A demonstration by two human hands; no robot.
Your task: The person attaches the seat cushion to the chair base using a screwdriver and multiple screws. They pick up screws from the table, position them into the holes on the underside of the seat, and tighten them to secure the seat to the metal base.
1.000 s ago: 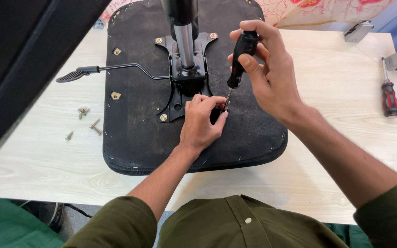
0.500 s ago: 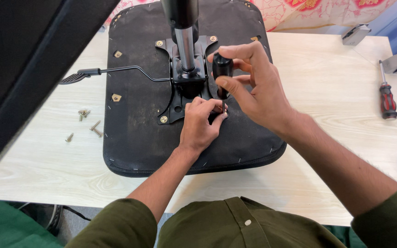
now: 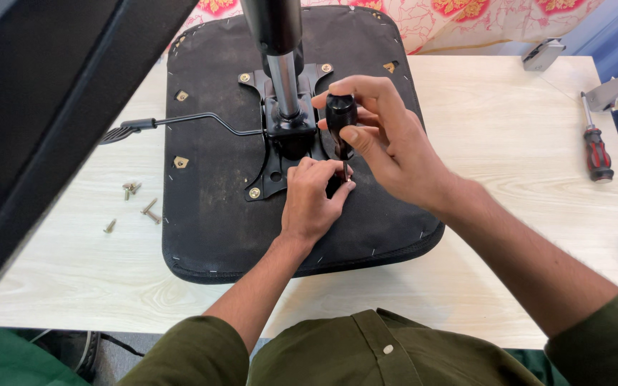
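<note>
**Black seat base, screwdriver upright**

Loose screws (image 3: pixel 139 202) lie left of the seat base (image 3: pixel 216 207). On it, my left hand (image 3: pixel 312 200) pinches the tip; my right hand (image 3: pixel 388 143) wraps the black-handled screwdriver (image 3: pixel 340 125). Red screwdriver (image 3: pixel 598 152) lies far right.

No package, label, sign or screen can be seen anywhere in this view, not close to the two hands and not further out on the table.
</note>
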